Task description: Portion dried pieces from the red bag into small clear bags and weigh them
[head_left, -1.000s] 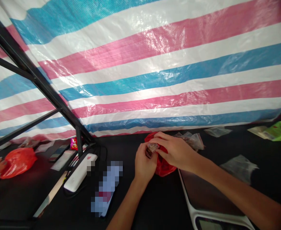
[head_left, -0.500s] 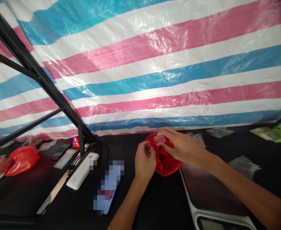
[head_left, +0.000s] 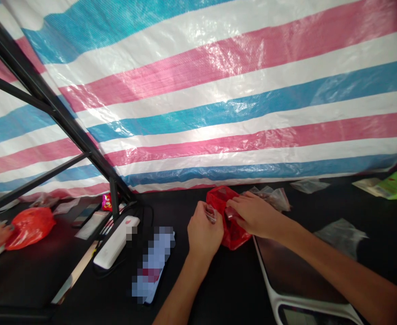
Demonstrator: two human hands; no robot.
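Head view: left hand (head_left: 203,234) pinches clear packet (head_left: 210,213); right hand (head_left: 255,215) grips red bag (head_left: 218,198).

light: bright, even | glare: white sheen on striped tarp (head_left: 218,58) | focus: right hand (head_left: 255,215) sharp | edges: wide-angle bowing

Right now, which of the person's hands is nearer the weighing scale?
Right hand: just beyond the far edge of the weighing scale. Left hand: farther off, past the red plastic bag.
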